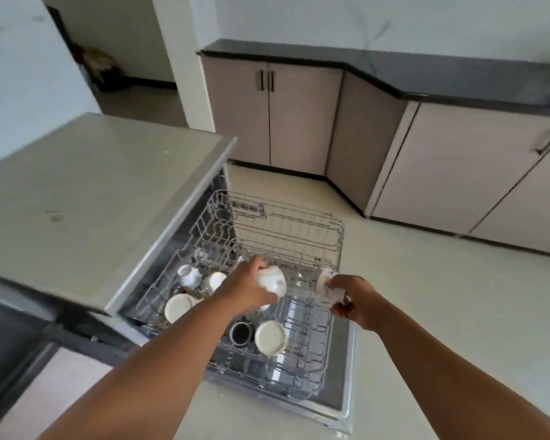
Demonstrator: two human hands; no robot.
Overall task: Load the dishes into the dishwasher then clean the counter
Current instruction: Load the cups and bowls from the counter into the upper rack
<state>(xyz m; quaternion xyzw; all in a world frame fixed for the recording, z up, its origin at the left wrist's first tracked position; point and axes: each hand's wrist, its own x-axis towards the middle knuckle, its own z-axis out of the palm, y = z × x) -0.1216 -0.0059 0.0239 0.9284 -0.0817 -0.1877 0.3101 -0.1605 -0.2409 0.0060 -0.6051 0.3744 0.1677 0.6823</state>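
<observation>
The left hand [246, 285] is clamped on a white patterned ceramic cup [272, 281]; the right hand [356, 301] grips a second white cup [327, 285]. Both hover over the pulled-out grey wire dishwasher rack [299, 230]. Seat each cup mouth-down between tines. Below the left hand, cream bowls [270, 337] and a dark mug [241, 333] occupy slots; use free space beyond the hands. The grey counter [86, 198] lies left.

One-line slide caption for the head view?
Left hand and right hand each lower a white cup into the pulled-out dishwasher rack.
</observation>
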